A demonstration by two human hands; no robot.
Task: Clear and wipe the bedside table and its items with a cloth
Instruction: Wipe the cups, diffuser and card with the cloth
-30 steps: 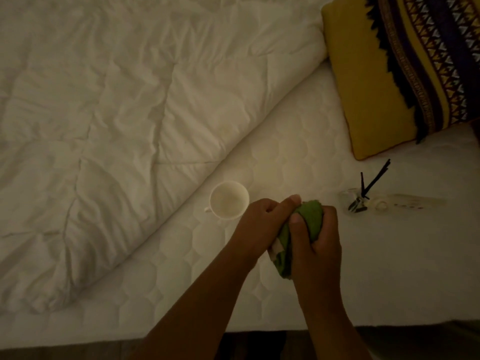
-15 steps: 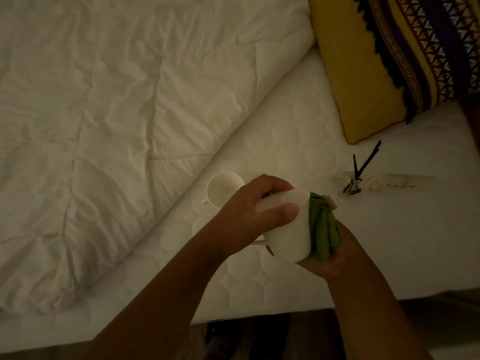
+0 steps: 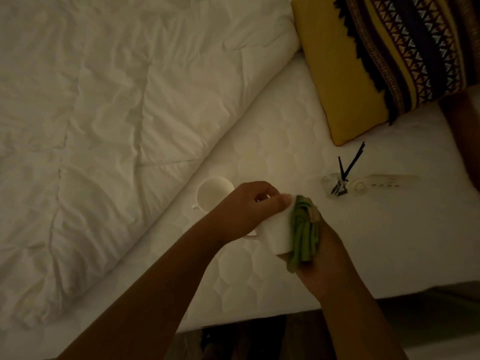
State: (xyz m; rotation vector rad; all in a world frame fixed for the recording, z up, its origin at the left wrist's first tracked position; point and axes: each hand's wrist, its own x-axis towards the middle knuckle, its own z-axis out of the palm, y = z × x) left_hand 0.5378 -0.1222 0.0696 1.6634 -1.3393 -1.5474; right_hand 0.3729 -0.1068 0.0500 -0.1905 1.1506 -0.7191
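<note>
A white mug [image 3: 276, 233] is held above the mattress by my left hand [image 3: 246, 209], which grips it around the rim end. My right hand [image 3: 322, 255] presses a bunched green cloth [image 3: 304, 231] against the mug's base and side. A second white mug [image 3: 211, 194] stands upright on the mattress just behind my left hand, partly hidden by it. To the right lies a small glass reed diffuser [image 3: 335, 184] with black sticks, next to a clear bottle [image 3: 381, 181] lying on its side.
A rumpled white duvet [image 3: 104, 126] covers the left of the bed. A yellow patterned pillow [image 3: 376, 61] lies at the top right. The quilted mattress [image 3: 285, 126] ends at its near edge [image 3: 259, 320], with dark floor below.
Both hands were wrapped round the cloth a second ago. Now the left hand holds the mug in plain sight and the right hand's cloth has slid to the mug's base.
</note>
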